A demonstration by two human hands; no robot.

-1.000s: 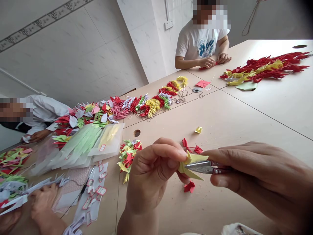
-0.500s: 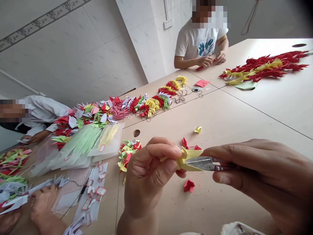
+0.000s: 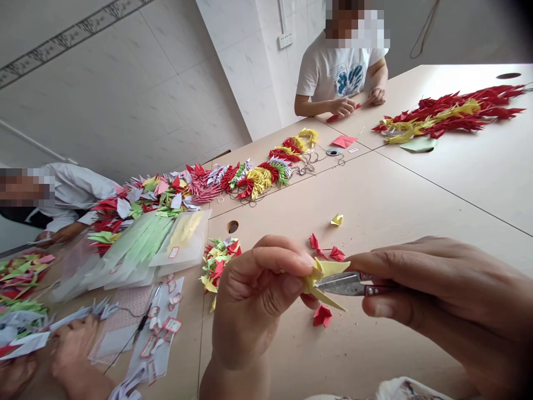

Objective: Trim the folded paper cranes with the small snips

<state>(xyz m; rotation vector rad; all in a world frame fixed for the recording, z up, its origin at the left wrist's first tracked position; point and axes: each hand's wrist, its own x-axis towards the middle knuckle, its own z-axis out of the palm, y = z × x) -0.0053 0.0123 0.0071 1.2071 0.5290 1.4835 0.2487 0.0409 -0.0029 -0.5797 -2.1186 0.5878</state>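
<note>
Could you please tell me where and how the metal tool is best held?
Probably by the dark red handles, coming from the right side of the picture, as the right hand does, pinched between fingers and thumb. The metal tool tapers leftward, its tip between the flaps of the yellow folded paper in the left hand, leaving the handle end easier to reach.

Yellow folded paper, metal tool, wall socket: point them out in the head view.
Yellow folded paper (image 3: pixel 318 271), head view, on its folded body.
Metal tool (image 3: pixel 346 284), head view, on its silver front part.
Wall socket (image 3: pixel 285 40), head view, on its faceplate.
</note>
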